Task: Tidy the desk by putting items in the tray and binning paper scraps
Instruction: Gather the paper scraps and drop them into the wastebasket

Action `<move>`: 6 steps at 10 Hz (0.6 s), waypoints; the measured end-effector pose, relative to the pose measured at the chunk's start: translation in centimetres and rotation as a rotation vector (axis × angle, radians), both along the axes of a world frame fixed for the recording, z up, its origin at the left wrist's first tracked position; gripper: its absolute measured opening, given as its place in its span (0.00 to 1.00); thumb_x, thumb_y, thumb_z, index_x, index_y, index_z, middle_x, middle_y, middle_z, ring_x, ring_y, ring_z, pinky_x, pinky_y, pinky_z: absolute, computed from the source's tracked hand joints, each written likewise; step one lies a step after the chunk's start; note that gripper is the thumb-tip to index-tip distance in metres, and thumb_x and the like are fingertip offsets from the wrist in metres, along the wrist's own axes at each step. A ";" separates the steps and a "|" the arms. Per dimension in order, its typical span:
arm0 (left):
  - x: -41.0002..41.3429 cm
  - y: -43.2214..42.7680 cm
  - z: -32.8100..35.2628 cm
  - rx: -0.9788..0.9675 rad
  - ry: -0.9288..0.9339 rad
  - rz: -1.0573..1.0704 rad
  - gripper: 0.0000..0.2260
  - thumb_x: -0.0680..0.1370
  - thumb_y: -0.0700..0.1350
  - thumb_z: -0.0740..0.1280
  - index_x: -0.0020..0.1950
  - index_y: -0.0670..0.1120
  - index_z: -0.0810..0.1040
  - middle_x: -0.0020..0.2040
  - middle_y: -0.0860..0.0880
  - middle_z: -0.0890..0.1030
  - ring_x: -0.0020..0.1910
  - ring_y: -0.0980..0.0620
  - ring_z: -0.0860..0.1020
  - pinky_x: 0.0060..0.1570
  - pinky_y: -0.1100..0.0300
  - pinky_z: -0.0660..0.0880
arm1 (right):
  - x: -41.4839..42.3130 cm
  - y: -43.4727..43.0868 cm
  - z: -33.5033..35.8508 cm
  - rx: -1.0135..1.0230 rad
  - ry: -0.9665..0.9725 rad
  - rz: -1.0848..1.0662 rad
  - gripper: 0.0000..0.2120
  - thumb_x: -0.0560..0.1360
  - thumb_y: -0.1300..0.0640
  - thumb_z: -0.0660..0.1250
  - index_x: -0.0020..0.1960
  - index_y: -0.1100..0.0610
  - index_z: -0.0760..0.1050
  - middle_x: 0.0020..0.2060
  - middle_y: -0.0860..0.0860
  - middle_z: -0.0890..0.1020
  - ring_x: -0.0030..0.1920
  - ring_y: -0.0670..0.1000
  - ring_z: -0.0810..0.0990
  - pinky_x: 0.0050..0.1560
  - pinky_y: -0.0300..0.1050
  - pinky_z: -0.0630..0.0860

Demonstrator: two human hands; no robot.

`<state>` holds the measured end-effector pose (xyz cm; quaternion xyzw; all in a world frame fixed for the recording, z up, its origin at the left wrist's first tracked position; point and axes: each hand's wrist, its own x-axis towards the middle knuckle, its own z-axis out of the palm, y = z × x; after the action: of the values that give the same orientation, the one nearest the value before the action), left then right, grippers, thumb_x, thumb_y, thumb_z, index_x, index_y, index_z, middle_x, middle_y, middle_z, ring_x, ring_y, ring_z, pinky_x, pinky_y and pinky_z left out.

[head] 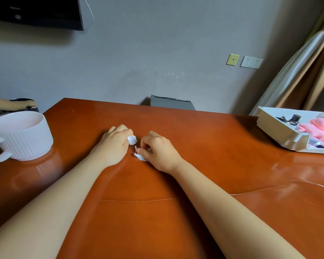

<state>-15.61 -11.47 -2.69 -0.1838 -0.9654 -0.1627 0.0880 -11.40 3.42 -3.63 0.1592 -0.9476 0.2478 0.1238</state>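
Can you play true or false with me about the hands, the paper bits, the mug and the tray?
1. The left hand grips a white paper scrap. True.
2. The mug stands on the right side of the desk. False: it stands at the left edge.
3. A pink toy lies in the tray. True.
4. The right hand holds nothing. False: it pinches a second scrap.

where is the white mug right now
In the head view, the white ribbed mug stands at the left edge of the desk, well left of the left hand, opposite the tray.
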 end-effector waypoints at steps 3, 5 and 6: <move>-0.1 -0.3 -0.9 0.044 0.155 0.096 0.15 0.82 0.51 0.51 0.41 0.48 0.72 0.37 0.49 0.76 0.34 0.51 0.75 0.30 0.63 0.65 | 0.0 0.7 -0.4 -0.043 0.095 -0.070 0.11 0.79 0.62 0.55 0.59 0.56 0.71 0.42 0.55 0.81 0.39 0.57 0.79 0.40 0.55 0.78; 0.3 -0.3 -0.7 0.171 0.221 0.041 0.14 0.82 0.49 0.55 0.38 0.48 0.70 0.32 0.52 0.71 0.29 0.56 0.69 0.27 0.67 0.61 | 1.1 0.5 0.0 0.167 0.036 0.041 0.17 0.76 0.40 0.60 0.58 0.50 0.73 0.44 0.46 0.71 0.39 0.46 0.71 0.34 0.39 0.66; 0.8 -0.2 -0.7 0.252 0.272 0.023 0.13 0.81 0.45 0.58 0.36 0.46 0.69 0.30 0.53 0.67 0.28 0.56 0.67 0.27 0.68 0.60 | 1.2 0.3 0.2 0.203 0.038 0.022 0.13 0.76 0.43 0.62 0.53 0.52 0.74 0.45 0.48 0.71 0.41 0.48 0.72 0.37 0.42 0.70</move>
<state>-14.83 -11.71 -3.42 -0.1804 -0.9188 -0.2547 0.2418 -10.18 3.70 -3.45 0.1858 -0.9636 0.1485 0.1222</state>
